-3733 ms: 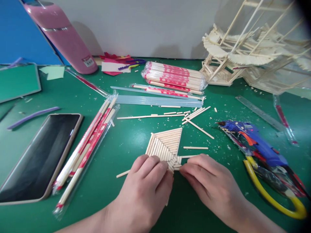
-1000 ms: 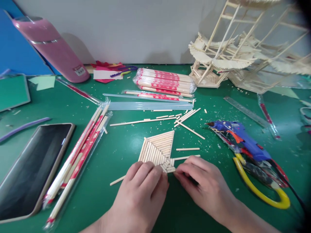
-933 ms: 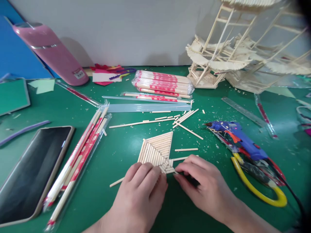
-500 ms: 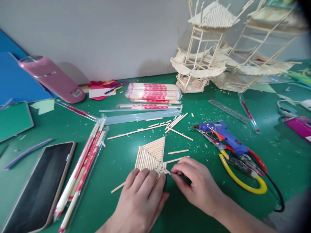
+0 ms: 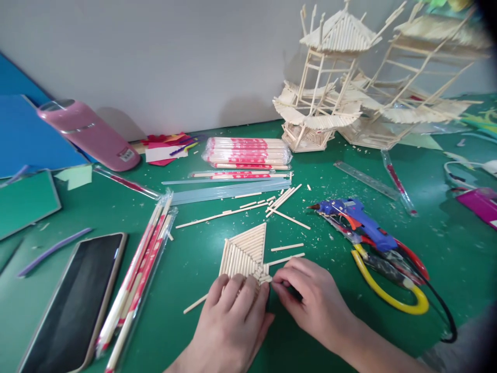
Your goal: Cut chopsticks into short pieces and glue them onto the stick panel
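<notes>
A flat panel of thin wooden sticks (image 5: 238, 256), laid in slanting rows, rests on the green table. My left hand (image 5: 233, 316) lies over its near part, with the fingers curved and pressing it down; that part is hidden. At the panel's right corner, my right hand (image 5: 306, 290) has thumb and forefinger pinched at the end of a short wooden stick (image 5: 266, 278). The fingers partly cover that contact. One longer stick (image 5: 286, 259) points out from the corner, close above my right knuckles. Another loose stick (image 5: 287, 247) lies just beyond it.
To the right lie a blue glue gun (image 5: 351, 215) and yellow-handled pliers (image 5: 388, 298). Behind are cut sticks (image 5: 283, 199), glue sticks (image 5: 233, 190), a wrapped stick bundle (image 5: 248, 150) and a stick-built tower (image 5: 318, 103). A phone (image 5: 73, 305) and pink bottle (image 5: 91, 134) are at left.
The view has shifted slightly, so everything sits a little lower and to the right. Beside the right fingertips, the short stick now lies closer against the panel's corner. The left hand still presses the panel.
</notes>
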The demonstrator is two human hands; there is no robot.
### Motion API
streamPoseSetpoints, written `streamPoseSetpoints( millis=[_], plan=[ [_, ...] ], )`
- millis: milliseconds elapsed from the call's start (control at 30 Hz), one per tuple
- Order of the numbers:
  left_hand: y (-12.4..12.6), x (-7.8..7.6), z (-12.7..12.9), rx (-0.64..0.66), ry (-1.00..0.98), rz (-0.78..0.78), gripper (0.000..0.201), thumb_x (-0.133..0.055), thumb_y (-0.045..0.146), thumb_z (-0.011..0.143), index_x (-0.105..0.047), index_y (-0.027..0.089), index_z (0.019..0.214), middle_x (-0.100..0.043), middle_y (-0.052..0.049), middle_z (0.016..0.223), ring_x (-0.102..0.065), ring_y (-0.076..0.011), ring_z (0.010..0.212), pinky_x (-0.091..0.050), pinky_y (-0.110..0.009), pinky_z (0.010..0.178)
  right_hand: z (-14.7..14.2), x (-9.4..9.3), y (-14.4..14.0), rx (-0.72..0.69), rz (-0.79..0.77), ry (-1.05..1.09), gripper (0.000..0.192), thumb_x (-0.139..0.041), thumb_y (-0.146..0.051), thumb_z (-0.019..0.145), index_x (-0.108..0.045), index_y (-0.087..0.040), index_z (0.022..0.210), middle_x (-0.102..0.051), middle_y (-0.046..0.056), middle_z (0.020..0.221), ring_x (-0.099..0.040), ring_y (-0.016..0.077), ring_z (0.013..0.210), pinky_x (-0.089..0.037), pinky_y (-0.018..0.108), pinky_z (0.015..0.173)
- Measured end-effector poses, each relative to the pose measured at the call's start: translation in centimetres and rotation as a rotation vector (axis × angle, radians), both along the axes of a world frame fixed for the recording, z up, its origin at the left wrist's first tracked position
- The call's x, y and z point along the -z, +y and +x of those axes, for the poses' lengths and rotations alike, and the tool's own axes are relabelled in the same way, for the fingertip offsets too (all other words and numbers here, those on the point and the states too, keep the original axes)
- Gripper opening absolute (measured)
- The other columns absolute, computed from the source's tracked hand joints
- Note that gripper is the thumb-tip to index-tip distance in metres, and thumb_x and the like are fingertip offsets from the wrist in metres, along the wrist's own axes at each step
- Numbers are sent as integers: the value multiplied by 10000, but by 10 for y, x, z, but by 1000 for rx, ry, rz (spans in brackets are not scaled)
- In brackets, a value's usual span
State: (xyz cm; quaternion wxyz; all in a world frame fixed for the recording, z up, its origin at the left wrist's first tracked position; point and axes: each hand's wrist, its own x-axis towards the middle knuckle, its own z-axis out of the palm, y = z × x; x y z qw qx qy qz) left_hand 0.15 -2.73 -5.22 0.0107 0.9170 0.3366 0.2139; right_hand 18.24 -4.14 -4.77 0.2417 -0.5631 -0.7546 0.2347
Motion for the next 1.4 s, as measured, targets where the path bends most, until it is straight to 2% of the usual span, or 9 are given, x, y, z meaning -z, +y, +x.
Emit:
streamPoseSetpoints(
  millis=[233,500,767,967,1100,1167,1233,1300,1400],
  plan=[
    [2,-5,1,-1,-5,-14,238,-431,249,843,-605,158,977,-611,-50,883,-518,-219,822,-378,-405,775,-1,-1,1,11,8,-19,127,-448,-179,839,-559,-192,780,-516,13,703,-490,144,667,-358,263,590],
    [0,-2,1,-11,-21,0,267,-391,258,866,-608,160,985,-630,-67,920,-529,-232,846,-371,-421,793,-1,0,1,18,39,-14,80,-484,-170,803,-558,-190,780,-524,12,704,-490,144,664,-366,259,591],
    [2,-16,2,12,39,-22,231,-456,237,837,-608,149,986,-635,-69,919,-542,-234,819,-405,-413,754,-5,1,2,61,101,-3,86,-498,-153,778,-558,-183,723,-528,7,677,-488,133,636,-361,251,584],
    [0,-15,0,11,29,-15,247,-457,230,833,-585,151,1030,-622,-88,929,-542,-243,845,-422,-422,761,-6,2,2,92,123,41,91,-511,-139,751,-566,-192,701,-525,-1,655,-489,125,619,-361,247,583],
    [0,-14,-2,27,-45,-11,295,-464,221,839,-519,128,1114,-622,-104,939,-543,-232,863,-431,-408,778,-3,-3,0,126,116,153,124,-533,-143,730,-533,-193,844,-523,-12,684,-485,112,607,-395,224,564],
    [0,-17,-5,9,-106,-51,273,-448,200,843,-512,124,1096,-619,-100,909,-543,-214,849,-438,-386,773,0,-6,-1,176,111,227,135,-523,-165,751,-474,-191,874,-491,-30,659,-450,90,539,-396,198,505],
    [1,-22,-8,-34,-152,-81,224,-441,162,835,-533,138,1038,-613,-86,873,-541,-203,834,-437,-368,761,5,-8,-3,236,119,298,86,-495,-206,795,-410,-203,784,-440,-47,621,-404,76,492,-383,184,462],
    [2,-26,-13,-95,-175,-82,182,-449,136,822,-559,150,967,-606,-75,843,-539,-202,823,-434,-361,741,13,-9,-3,291,143,360,193,-466,-256,831,-336,-218,693,-403,-49,598,-387,77,489,-375,185,448],
    [5,-31,-21,-195,-166,-105,151,-458,140,820,-584,157,902,-605,-65,819,-539,-196,787,-439,-348,698,27,-10,-3,375,175,416,231,-466,-306,842,-334,-218,673,-451,-26,626,-430,89,520,-401,198,464]
  ],
)
